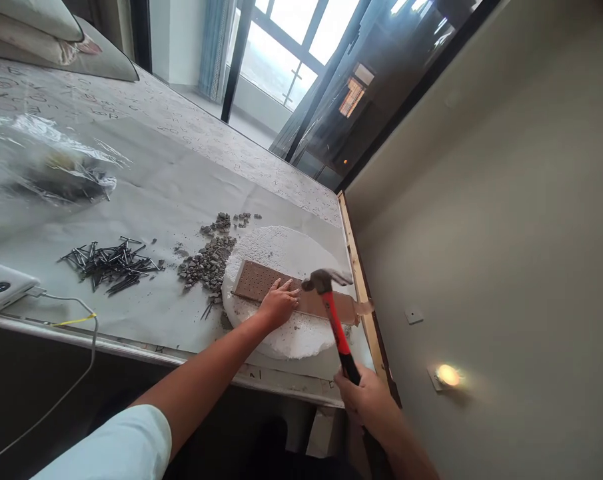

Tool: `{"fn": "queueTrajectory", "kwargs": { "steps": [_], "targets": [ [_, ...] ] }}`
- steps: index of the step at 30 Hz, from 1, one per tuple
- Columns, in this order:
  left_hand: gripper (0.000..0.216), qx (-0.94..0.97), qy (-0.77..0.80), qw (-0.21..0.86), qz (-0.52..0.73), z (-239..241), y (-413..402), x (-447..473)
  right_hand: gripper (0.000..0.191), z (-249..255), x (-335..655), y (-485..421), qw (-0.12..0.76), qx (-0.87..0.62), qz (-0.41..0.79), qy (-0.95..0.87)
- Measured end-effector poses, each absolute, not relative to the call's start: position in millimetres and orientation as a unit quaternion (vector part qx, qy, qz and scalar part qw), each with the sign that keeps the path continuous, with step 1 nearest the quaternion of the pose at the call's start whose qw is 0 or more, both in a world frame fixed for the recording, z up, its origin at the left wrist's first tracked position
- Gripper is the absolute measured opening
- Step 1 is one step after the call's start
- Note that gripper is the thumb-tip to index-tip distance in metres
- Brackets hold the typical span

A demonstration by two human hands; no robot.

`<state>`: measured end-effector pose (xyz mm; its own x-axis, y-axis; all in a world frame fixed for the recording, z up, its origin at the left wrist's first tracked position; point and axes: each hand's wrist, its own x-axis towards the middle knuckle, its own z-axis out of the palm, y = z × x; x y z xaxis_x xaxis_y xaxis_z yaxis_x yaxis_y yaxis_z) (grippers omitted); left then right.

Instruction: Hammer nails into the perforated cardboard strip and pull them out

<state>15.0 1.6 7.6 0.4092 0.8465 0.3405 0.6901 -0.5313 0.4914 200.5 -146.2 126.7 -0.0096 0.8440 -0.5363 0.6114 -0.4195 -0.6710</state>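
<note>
Right of the frame's centre, a hammer (337, 328) is gripped by the fingers of the right hand (364, 398), while a perforated brown board (261, 280) at centre is touched by the left hand's (280, 305) loosely spread fingers.

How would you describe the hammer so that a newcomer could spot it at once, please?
Find the round white slab near the wall, with a brown board across it. In this view the hammer, gripped by the right hand, overlaps that board; its red-and-black handle sets it apart from both.
</note>
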Motion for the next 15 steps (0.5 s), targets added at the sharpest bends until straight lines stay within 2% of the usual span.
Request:
{"fn": "queueTrajectory", "kwargs": {
  "steps": [3,10,15],
  "targets": [
    [0.03,0.836,0.469,0.113,0.263,6,2,15,0.023,127,200,-149,0.144,-0.689,0.48,-0.524],
    [0.025,0.851,0.455,0.08,0.25,1,4,16,0.023,117,202,-148,0.137,-0.688,0.455,-0.548],
    [0.026,0.842,0.467,0.097,0.253,2,6,14,0.023,110,206,-146,0.155,-0.692,0.454,-0.539]
  ]
}}
